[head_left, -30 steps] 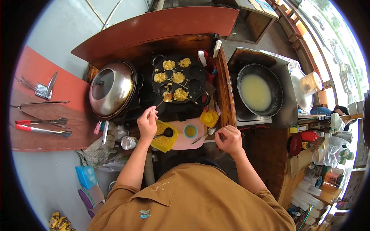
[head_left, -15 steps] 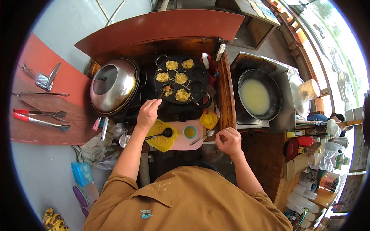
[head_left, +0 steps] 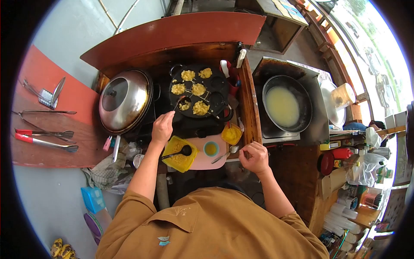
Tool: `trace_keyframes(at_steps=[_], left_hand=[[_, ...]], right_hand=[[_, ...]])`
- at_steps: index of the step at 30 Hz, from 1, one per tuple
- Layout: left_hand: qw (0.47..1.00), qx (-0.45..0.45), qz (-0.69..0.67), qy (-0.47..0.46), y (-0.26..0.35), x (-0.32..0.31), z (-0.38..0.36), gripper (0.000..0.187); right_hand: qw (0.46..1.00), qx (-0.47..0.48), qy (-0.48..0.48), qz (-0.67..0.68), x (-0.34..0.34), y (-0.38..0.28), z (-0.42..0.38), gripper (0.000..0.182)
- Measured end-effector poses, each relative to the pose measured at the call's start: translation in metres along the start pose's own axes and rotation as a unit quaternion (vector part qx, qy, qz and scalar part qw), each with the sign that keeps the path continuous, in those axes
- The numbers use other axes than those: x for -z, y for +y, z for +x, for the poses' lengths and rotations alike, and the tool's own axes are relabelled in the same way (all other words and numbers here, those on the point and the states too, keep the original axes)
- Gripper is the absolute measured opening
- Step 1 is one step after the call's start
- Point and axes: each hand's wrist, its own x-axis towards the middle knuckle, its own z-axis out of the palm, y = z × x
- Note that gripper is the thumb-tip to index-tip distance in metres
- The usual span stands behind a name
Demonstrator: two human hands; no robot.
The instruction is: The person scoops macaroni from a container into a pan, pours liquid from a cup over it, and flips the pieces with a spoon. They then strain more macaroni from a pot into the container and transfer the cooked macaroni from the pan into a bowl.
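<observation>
My left hand (head_left: 162,128) is closed just below the near left edge of a black multi-hollow pan (head_left: 217,98). Its fingers are pinched towards the lower-left hollow; what they hold is too thin and dark to make out. Yellow lumpy batter portions (head_left: 198,89) fill several hollows, with a smaller one (head_left: 184,105) nearest my left hand. Below that forearm's right side sits a yellow tub (head_left: 189,160) with a black ladle (head_left: 186,150) in it. My right hand (head_left: 254,157) is curled into a loose fist beside a metal spoon (head_left: 234,149), with nothing visible in it.
A teal cup (head_left: 211,149) stands on a pink board (head_left: 202,164), near a small yellow container (head_left: 232,134). A lidded wok (head_left: 125,101) is at left, with tongs (head_left: 45,142) beyond. Right of the wooden partition (head_left: 251,99) sits a wok of pale liquid (head_left: 282,105).
The view has shifted slightly. My left hand stays by the lower-left hollow, where an orange bit seen earlier no longer shows. My right hand keeps its curled pose.
</observation>
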Motion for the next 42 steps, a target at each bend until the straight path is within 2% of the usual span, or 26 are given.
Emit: trace_keyframes(at_steps=[2, 4, 5, 7, 9, 12, 13, 15, 19, 21, 25, 27, 28, 30, 31, 33, 34, 36, 40, 42], left_hand=[[1.000, 0.021, -0.012, 0.016, 0.003, -0.002, -0.012, 0.017], [0.984, 0.160, -0.076, 0.008, 0.010, -0.001, -0.024, 0.016], [0.984, 0.159, -0.076, 0.006, 0.013, -0.005, -0.025, 0.016], [0.962, 0.237, -0.130, 0.036, 0.022, -0.015, -0.027, 0.018], [0.957, 0.247, -0.145, 0.049, 0.031, -0.029, -0.024, 0.020], [0.892, 0.369, -0.238, 0.109, 0.042, -0.041, -0.018, 0.024], [0.892, 0.369, -0.238, 0.110, 0.041, -0.044, -0.017, 0.024], [0.784, 0.469, -0.369, 0.170, 0.040, -0.049, -0.015, 0.025], [0.822, 0.440, -0.325, 0.160, 0.039, -0.047, -0.015, 0.025], [0.950, 0.273, -0.107, 0.105, 0.038, -0.039, -0.016, 0.023], [0.948, 0.281, -0.129, 0.074, 0.037, -0.035, -0.019, 0.021], [0.910, 0.347, -0.213, 0.082, 0.037, -0.037, -0.020, 0.022], [0.910, 0.346, -0.213, 0.081, 0.033, -0.039, -0.021, 0.022], [0.824, 0.433, -0.342, 0.130, 0.025, -0.043, -0.021, 0.022], [0.823, 0.434, -0.343, 0.129, 0.025, -0.045, -0.021, 0.022], [0.761, 0.481, -0.405, 0.159, 0.024, -0.047, -0.022, 0.021], [0.761, 0.482, -0.403, 0.160, 0.024, -0.046, -0.024, 0.021], [0.720, 0.512, -0.436, 0.171, 0.023, -0.044, -0.025, 0.021], [0.692, 0.534, -0.452, 0.179, 0.023, -0.046, -0.029, 0.021], [0.645, 0.544, -0.496, 0.202, 0.022, -0.047, -0.028, 0.020]], right_hand=[[1.000, 0.001, 0.006, 0.005, 0.002, -0.001, 0.001, 0.013], [1.000, 0.001, 0.012, 0.013, 0.002, -0.002, 0.002, 0.013], [1.000, 0.004, 0.014, 0.014, 0.002, -0.002, 0.003, 0.013], [1.000, 0.005, 0.017, 0.016, 0.002, -0.003, 0.002, 0.012], [1.000, 0.003, 0.009, 0.013, 0.002, -0.003, 0.003, 0.012], [1.000, 0.010, 0.020, 0.015, 0.000, 0.000, 0.002, 0.013], [1.000, 0.011, 0.020, 0.014, 0.000, 0.000, 0.001, 0.013], [1.000, 0.004, 0.015, 0.010, 0.000, 0.000, 0.001, 0.013], [1.000, 0.001, 0.011, 0.004, 0.000, -0.002, 0.002, 0.014], [1.000, 0.003, 0.005, 0.006, 0.001, -0.001, 0.002, 0.014], [1.000, 0.000, 0.006, 0.009, 0.001, 0.000, 0.001, 0.013], [1.000, 0.008, 0.011, 0.020, 0.001, 0.001, 0.002, 0.014], [1.000, 0.007, 0.011, 0.019, 0.000, 0.001, 0.002, 0.014], [1.000, 0.010, 0.010, 0.019, 0.001, 0.002, 0.001, 0.014], [1.000, 0.010, 0.009, 0.019, 0.001, 0.002, 0.001, 0.014], [1.000, 0.019, 0.010, 0.017, 0.001, 0.003, 0.002, 0.015], [1.000, 0.019, 0.008, 0.019, 0.000, 0.002, 0.001, 0.015], [0.999, 0.024, 0.013, 0.024, 0.000, 0.003, 0.001, 0.015], [0.999, 0.025, 0.007, 0.030, 0.001, 0.003, 0.001, 0.015], [0.999, 0.029, 0.004, 0.033, 0.001, 0.003, 0.002, 0.014]])
